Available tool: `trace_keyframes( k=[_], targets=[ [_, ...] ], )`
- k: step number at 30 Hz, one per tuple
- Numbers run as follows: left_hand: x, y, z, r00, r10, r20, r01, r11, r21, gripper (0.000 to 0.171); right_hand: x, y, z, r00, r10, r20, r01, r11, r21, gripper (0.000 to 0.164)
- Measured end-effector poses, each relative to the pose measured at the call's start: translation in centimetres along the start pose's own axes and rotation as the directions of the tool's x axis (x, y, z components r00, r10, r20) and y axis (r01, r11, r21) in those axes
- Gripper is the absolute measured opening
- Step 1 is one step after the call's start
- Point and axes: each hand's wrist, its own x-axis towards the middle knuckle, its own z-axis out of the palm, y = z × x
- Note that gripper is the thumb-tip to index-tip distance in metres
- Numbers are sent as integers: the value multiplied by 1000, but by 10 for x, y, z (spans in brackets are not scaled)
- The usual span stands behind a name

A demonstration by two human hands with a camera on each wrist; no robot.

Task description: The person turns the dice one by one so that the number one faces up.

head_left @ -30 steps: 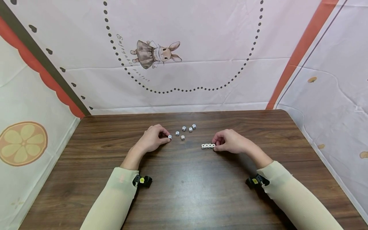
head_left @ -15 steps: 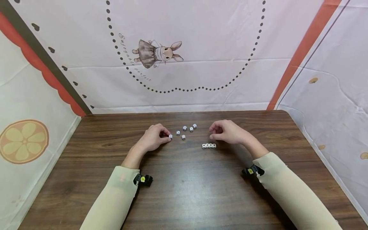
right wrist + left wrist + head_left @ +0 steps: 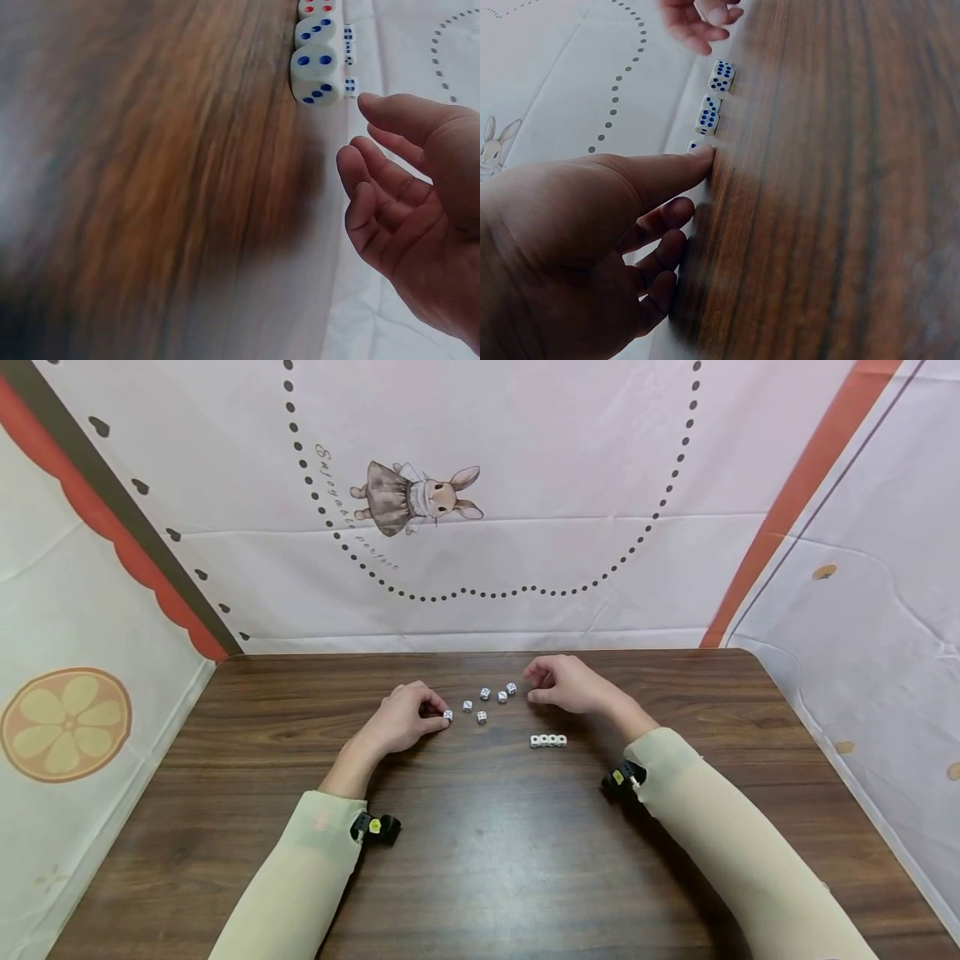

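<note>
four white dice (image 3: 548, 741) in a row, woodgrain tabletop (image 3: 495, 852) spreading wide nearward — left hand (image 3: 401, 720) pinches another die (image 3: 447, 716); right hand (image 3: 568, 685), fingers parted, holding nothing — near the far edge (image 3: 660, 651).

I pinch one small white, dark-dotted cube die (image 3: 447, 715); five loose white dice (image 3: 485, 694) lie scattered near it, and four aligned white dice (image 3: 552, 741) form a straight row nearer me.
</note>
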Motion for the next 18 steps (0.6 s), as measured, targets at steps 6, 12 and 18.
trace_keyframes(
  k=[6,12,18],
  targets=[
    [1,0,0,1000,-5,-3,5,1000,1,10,17,-1,8,1000,-9,9,9,1000,-4,33],
    [0,2,-1,1000,-10,-6,10,1000,2,11,25,-4,12,1000,-11,28,11,1000,-1,33],
    [-1,2,-1,1000,-13,-4,13,1000,2,11,30,-4,15,999,-21,43,21,1000,-4,28]
  ],
)
